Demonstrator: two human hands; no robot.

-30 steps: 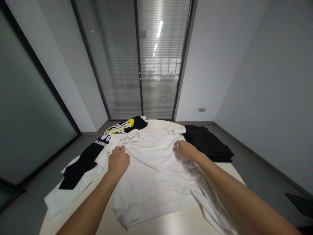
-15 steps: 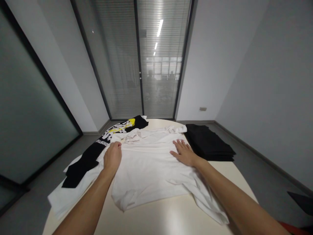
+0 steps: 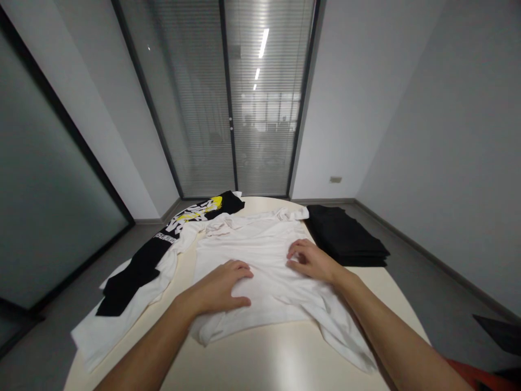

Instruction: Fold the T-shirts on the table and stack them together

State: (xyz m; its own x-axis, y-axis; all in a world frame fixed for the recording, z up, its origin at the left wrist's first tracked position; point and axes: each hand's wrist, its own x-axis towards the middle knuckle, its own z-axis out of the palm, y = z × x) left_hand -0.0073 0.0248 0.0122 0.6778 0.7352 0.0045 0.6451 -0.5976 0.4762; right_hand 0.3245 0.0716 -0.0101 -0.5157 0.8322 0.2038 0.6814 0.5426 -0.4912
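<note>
Head view, with the clock dial centred on the white garment and twelve o'clock pointing away from the wearer: the garment is spread on the worktop, directly beneath both hands. The left grip is laid over it at eight o'clock, its fingertips directed towards the dial's centre at about two o'clock. The right grip is placed at three o'clock, its fingers pointed back towards nine. The cloth's middle is thus enclosed between the two, and it is reached more closely by the left. On the left, thumb and fingers are held apart; on the right, the fingers are loosely curled, with a gap left to the thumb. No cloth is seen pinched by either.

The garment's long axis is judged to run from twelve to six, though this is made uncertain by foreshortening. Its far edge is bunched at twelve; a loose tail, perhaps a sleeve, is trailed out at five, beside the right forearm. A black stack is set at two, and a printed black garment is stretched along nine to eleven.
</note>
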